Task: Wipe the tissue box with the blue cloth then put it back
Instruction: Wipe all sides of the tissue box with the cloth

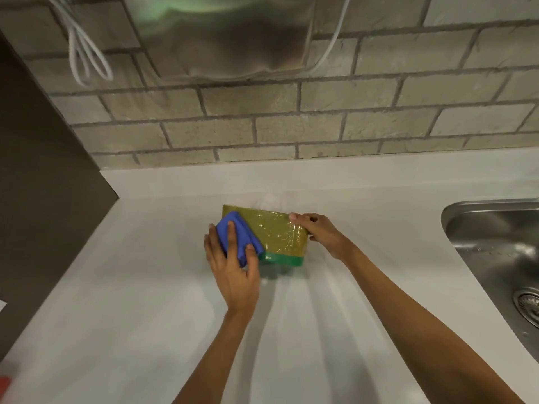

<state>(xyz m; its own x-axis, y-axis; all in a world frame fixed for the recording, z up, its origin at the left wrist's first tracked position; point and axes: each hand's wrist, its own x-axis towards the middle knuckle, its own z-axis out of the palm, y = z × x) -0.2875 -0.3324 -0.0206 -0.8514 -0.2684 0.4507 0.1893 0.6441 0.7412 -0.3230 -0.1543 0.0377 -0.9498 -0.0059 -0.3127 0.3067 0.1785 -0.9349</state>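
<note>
The tissue box (277, 233) is a yellow-green pack with a green lower band, wrapped in shiny plastic. It is tilted up on the white counter (145, 301), broad face toward me. My left hand (230, 269) presses a folded blue cloth (237, 236) against the box's left end, fingers spread over the cloth. My right hand (319, 233) grips the box's right end, thumb on the top edge. The box's underside and far face are hidden.
A steel sink (495, 252) with its drain (528, 304) lies at the right. The brick wall (291, 126) rises behind the counter, with white cords (87, 53) and a shiny metal panel (227, 36) on it. A dark cabinet side (43, 185) stands at the left.
</note>
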